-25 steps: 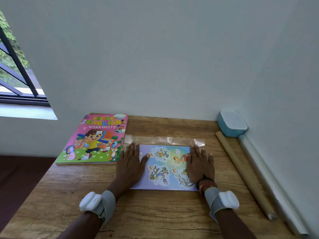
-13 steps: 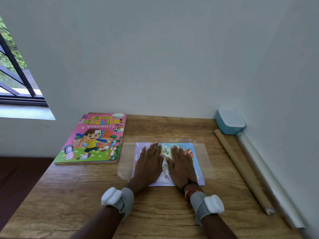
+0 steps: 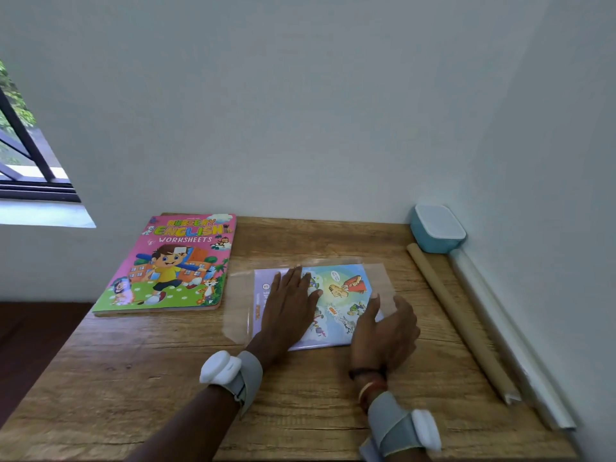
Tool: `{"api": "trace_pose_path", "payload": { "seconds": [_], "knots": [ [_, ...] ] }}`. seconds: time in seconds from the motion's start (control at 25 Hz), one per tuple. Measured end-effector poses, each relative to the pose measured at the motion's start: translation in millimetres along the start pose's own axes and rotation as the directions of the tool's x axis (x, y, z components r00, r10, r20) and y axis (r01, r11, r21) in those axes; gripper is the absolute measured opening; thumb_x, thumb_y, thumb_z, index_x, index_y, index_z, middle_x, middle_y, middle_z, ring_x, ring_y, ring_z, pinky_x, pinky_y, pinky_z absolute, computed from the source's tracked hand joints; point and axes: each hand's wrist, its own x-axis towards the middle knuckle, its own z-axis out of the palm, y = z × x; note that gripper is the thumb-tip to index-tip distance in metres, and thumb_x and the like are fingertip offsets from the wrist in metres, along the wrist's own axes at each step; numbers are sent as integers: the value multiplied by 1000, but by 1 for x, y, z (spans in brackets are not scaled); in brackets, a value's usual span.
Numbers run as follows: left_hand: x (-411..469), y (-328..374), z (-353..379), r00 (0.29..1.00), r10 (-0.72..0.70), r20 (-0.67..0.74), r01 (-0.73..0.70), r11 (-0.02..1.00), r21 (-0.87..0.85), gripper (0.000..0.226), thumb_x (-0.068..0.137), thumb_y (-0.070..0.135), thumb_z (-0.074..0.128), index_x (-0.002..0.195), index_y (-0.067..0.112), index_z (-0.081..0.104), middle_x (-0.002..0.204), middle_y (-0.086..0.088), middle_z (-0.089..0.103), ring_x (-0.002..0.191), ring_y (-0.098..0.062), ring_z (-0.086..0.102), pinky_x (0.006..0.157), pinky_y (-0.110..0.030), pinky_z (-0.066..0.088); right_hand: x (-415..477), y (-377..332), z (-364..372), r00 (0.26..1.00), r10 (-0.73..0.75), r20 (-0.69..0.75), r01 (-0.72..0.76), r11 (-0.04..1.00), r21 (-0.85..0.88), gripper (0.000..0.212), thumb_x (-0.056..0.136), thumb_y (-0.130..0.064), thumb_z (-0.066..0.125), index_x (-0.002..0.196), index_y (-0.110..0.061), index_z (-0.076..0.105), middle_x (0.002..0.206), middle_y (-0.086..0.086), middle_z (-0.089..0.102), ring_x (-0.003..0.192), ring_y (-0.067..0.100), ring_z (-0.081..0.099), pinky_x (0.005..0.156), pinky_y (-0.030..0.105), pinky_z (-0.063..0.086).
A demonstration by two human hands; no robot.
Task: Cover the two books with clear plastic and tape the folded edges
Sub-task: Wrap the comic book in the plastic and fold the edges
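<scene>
Pressing the book, the left hand lies flat; right hand at its right edge, grip unclear.

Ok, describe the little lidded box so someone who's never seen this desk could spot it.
On the wooden desk, look to the far right corner where two walls meet. The teal box sits there, at the far ends of the brown roll and the pale roll; it alone is squat and lidded.
</scene>
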Motion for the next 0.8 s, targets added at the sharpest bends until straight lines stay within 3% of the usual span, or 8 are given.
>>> {"api": "trace_pose_path", "payload": {
  "seconds": [0.04,0.12,0.24,0.36,0.56,0.68,0.72,0.8],
  "knots": [
    [6,3,2,1000,23,1,-23,1000,-16,56,100,44,36,139,8,50,149,-13,45,140,-26,39,120,-43,18,-11,-8,-6,983,184,11,-184,977,105,51,92,-42,56,124,-4,54,124,19,58,116,35,50,92,43,40],
    [16,6,5,999,32,-1,-32,998,-57,58,97,46,41,135,5,53,143,-15,51,135,-29,45,117,-45,24,-21,-17,-10,861,483,159,-509,827,239,57,90,-44,59,123,2,54,121,21,57,114,36,52,88,38,44],
    [29,10,5,1000,-10,-13,9,998,-57,53,94,50,51,126,8,59,130,-11,58,121,-30,51,103,-42,34,-12,-24,-3,660,625,417,-752,546,371,51,84,-55,61,97,-6,66,100,16,68,92,34,65,83,39,54],
    [37,15,2,999,-39,-28,40,999,19,48,93,52,52,116,11,63,119,-7,57,112,-27,51,91,-42,36,-9,-28,-1,591,652,475,-805,437,402,44,76,-58,66,71,-14,62,84,9,70,82,32,68,83,48,57],
    [36,12,11,994,-55,-97,60,997,55,47,92,54,52,111,14,65,113,-4,56,105,-26,52,86,-42,39,-5,-14,-12,531,632,564,-844,332,422,44,76,-52,69,77,-8,67,88,13,72,82,32,70,85,48,56],
    [39,9,12,989,-93,-114,105,990,99,51,91,60,45,107,15,64,108,-4,56,99,-26,53,81,-42,37,4,-14,-2,496,608,620,-862,258,437,33,79,-40,73,77,-9,63,89,12,70,83,29,68,81,41,56],
    [40,9,12,986,-111,-120,124,987,106,54,91,62,40,105,16,65,107,-3,57,98,-26,53,80,-41,37,0,-19,1,498,576,649,-866,291,407,28,76,-34,76,78,-9,63,91,11,70,83,29,68,78,39,56],
    [40,13,9,984,-150,-93,154,987,43,55,93,62,35,105,18,66,106,-3,57,100,-27,53,82,-42,36,-6,-23,15,534,492,687,-832,452,322,27,66,-19,82,85,-6,68,99,12,71,90,31,68,82,44,56]
  ]
}}
